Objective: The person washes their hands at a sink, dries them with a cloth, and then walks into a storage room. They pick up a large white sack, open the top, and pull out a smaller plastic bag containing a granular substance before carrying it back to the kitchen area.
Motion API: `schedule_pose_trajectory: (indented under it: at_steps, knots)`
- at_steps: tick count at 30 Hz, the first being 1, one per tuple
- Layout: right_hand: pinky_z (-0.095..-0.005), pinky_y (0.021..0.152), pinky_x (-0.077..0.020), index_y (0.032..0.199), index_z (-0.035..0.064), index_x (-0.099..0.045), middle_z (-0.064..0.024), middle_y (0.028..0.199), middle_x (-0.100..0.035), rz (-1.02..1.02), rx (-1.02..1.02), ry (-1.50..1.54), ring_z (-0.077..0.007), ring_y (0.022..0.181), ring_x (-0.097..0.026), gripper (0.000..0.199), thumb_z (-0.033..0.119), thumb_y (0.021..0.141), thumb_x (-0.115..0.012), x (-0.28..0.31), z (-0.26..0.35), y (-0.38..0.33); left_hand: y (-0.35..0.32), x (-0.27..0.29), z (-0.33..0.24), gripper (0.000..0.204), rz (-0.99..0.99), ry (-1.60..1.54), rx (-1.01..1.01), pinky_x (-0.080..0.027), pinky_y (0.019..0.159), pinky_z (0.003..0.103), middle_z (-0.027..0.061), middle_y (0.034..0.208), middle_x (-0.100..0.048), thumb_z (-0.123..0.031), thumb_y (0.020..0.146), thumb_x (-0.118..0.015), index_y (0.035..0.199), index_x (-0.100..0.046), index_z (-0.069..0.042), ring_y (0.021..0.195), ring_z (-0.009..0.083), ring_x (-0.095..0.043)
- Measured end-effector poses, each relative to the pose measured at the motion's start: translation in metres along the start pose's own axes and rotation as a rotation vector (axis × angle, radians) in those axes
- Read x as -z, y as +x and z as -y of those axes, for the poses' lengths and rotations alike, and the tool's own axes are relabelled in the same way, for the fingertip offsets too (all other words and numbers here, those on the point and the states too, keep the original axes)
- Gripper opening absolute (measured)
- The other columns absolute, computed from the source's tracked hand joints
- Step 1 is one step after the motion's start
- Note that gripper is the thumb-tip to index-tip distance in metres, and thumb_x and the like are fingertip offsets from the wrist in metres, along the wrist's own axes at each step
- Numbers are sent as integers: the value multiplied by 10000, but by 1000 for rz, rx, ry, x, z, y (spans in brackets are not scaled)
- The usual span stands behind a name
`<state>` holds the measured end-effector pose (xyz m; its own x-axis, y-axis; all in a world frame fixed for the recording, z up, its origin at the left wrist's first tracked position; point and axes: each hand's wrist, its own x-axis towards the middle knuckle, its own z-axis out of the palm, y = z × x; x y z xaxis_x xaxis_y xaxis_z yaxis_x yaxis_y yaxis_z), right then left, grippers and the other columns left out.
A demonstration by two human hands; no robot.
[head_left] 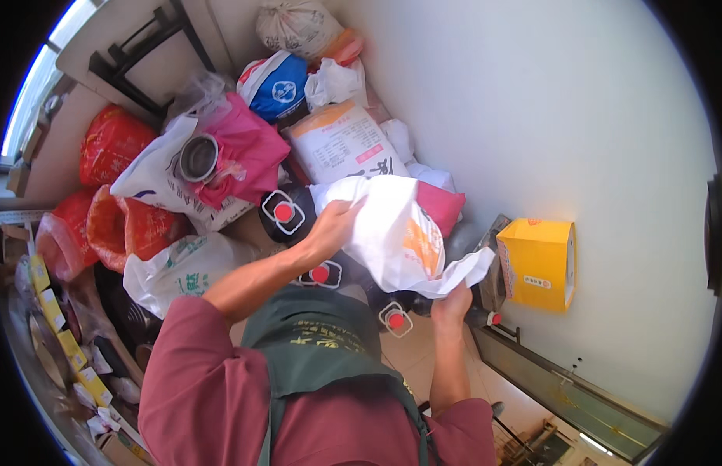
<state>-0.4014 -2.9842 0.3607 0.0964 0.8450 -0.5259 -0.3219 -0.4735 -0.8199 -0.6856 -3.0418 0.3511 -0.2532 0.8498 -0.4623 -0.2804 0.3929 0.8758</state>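
A white woven sack (376, 229) with an orange print is held up in front of me, its opening edge bunched on the right. My left hand (335, 227) is closed on its left side, the fingers partly hidden by the fabric. At the lower right edge, my right hand (452, 304) grips the gathered rim. What the sack contains, if anything, does not show. Beneath and around it stand dark jugs with red caps and white handles: one jug cap (283, 212) left of my left hand, another cap (320, 273) below my forearm, a third cap (396, 320) between my arms.
Behind the sack lies a large printed packet (347, 144). Left of it are a pink bag (248, 144) with a metal cup (198, 158) on it, and several red bags (135, 229). A yellow box (538, 264) stands against the right wall; a glass-panelled frame (563, 384) runs below it.
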Motion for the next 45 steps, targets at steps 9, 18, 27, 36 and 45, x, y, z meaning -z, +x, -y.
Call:
schedule_pose_trajectory:
  at_steps: [9,18,27,36,45]
  knots:
    - [-373,910,-484,1251,17,-503,-71,1137,-577,-311,224,-26,-208,1070,-559,368,233,953,-492,19,31,-250,-110,-42,-109,527,607,-144,-261,-450,640,358,168,643,-600,-400,961,-465,837,-641,80,615,218,-559]
    - [-397,926,-455,1316,46,-443,-93,1229,-547,-824,178,292,-239,1101,-546,405,219,951,-465,169,-127,-475,-259,-156,5,618,1299,286,110,-436,646,375,160,636,-586,-493,928,-482,795,-617,96,619,240,-532]
    - [-350,811,-506,1183,-5,-535,-82,1073,-609,-1203,-46,881,-208,951,-613,311,169,926,-524,261,-339,-551,-367,-216,259,437,1201,769,319,-341,536,305,18,622,-516,-365,948,-525,676,-595,-30,568,124,-410]
    - [-311,878,-455,1204,-37,-518,-86,1145,-580,-1600,126,910,-191,1018,-571,381,242,945,-522,406,-323,-594,-481,-384,394,455,1509,930,586,-435,681,349,118,796,-626,-359,952,-495,835,-642,55,722,194,-535]
    - [-341,831,-493,1160,30,-547,-53,1040,-606,-1905,266,846,-184,948,-596,264,190,960,-484,609,-249,-542,-496,-606,499,481,1589,913,809,-452,775,347,137,909,-663,-376,948,-498,967,-652,80,852,204,-588]
